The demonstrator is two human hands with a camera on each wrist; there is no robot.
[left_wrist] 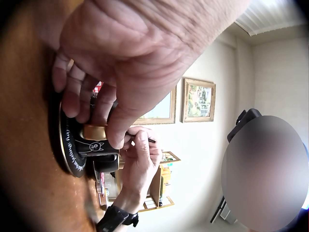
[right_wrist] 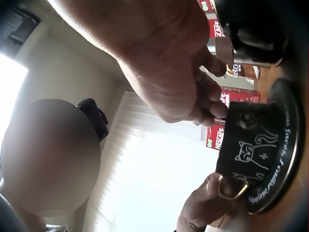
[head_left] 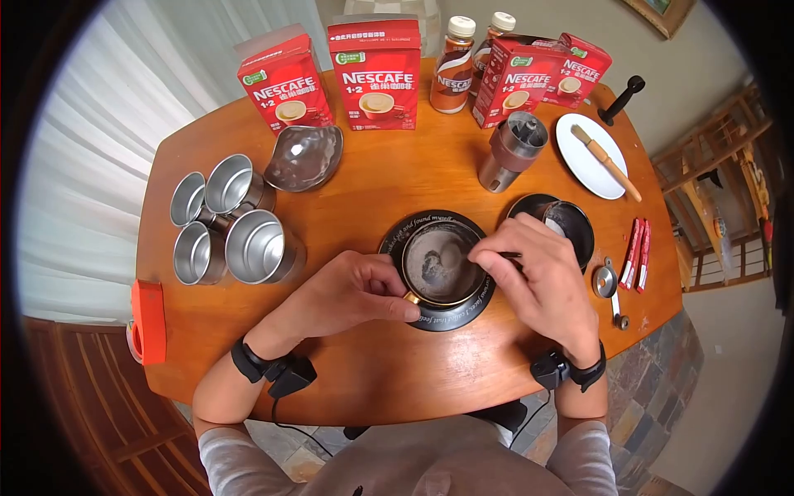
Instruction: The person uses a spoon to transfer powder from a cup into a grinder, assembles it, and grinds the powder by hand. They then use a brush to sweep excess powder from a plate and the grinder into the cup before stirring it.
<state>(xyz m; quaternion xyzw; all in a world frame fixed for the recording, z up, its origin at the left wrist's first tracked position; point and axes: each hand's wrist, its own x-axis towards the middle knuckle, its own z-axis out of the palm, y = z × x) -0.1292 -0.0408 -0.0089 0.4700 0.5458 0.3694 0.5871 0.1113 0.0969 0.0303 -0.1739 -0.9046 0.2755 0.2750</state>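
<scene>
A black cup (right_wrist: 251, 145) with a white cat drawing stands on a black saucer (head_left: 447, 321) printed with white lettering. Inside it is a greyish, frothy-looking liquid (head_left: 430, 285). My left hand (head_left: 351, 289) pinches the cup's gold handle (right_wrist: 220, 191) between thumb and fingers. Over the cup's right rim, my right hand (head_left: 538, 285) pinches a thin dark utensil handle (left_wrist: 151, 140), like a spoon's; its lower end is hidden. Just beyond the right hand sits a second black cup (head_left: 574, 217) on its own black saucer, partly covered by that hand.
Several metal mugs (head_left: 263, 248) and a glass dish (head_left: 304, 157) stand left. Nescafe boxes (head_left: 376, 83) and bottles (head_left: 453, 70) line the back. Right are a coffee grinder (head_left: 511, 157), a brush (head_left: 608, 161) on a white plate (head_left: 579, 178), red sachets (head_left: 631, 252) and a measuring spoon (head_left: 605, 283).
</scene>
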